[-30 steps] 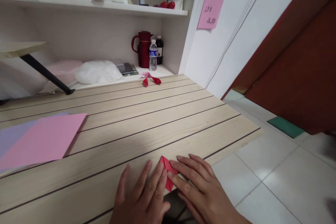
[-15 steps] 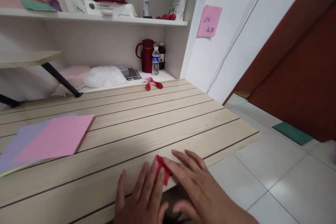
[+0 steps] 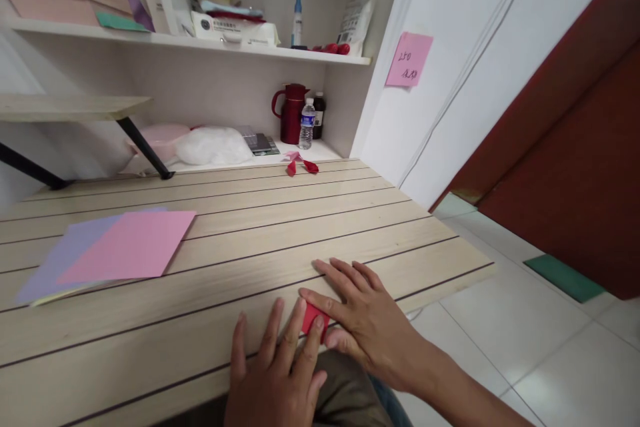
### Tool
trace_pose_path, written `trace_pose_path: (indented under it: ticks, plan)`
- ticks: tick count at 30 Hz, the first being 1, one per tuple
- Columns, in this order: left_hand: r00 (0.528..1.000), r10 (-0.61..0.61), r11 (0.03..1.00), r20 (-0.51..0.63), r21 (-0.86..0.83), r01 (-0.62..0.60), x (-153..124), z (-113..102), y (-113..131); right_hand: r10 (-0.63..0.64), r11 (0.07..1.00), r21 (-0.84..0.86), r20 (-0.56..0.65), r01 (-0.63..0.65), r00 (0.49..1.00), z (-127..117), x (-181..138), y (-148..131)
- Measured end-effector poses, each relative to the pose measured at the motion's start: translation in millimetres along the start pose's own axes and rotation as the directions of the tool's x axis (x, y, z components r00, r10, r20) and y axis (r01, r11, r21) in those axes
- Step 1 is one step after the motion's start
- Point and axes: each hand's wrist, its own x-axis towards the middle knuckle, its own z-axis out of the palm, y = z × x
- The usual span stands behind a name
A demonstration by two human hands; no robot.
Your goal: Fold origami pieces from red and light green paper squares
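A small folded red paper (image 3: 313,317) lies at the near edge of the wooden table (image 3: 240,247). My left hand (image 3: 275,377) rests flat with its fingers stretched out, the fingertips touching the paper's left side. My right hand (image 3: 363,317) lies flat over the paper's right side, fingers spread and pressing down. Most of the paper is hidden beneath the fingers.
A stack of pink and lilac paper sheets (image 3: 120,253) lies at the table's left. Small red folded pieces (image 3: 300,163) sit at the far edge. Behind stand a red jug (image 3: 291,112), a water bottle (image 3: 306,124) and a white bag (image 3: 213,145). Tiled floor (image 3: 525,333) lies right.
The view has tilted up and shifted. Both hands slid slightly toward me along the red paper, and less of it shows between the fingers than before.
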Motion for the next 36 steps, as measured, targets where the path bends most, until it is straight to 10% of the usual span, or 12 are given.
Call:
trace_pose_path:
  ticks: [17, 27, 36]
  plan:
    - [0.992, 0.125, 0.983, 0.035, 0.133, -0.128, -6.2, 1.8, -4.3, -0.043, 0.999, -0.010, -0.061, 0.043, 0.997, 16.7, -38.3, -13.1]
    - [0.966, 0.258, 0.960, -0.011, -0.107, -0.257, 25.2, -19.6, -28.0, 0.144, 0.932, 0.359, -0.263, -0.042, 0.954, 9.2, -26.0, -18.0]
    - [0.986, 0.147, 0.941, 0.077, -0.317, -0.115, 38.0, -20.8, -23.5, 0.182, 0.879, 0.470, -0.167, -0.084, 0.969, -1.1, -16.3, -13.1]
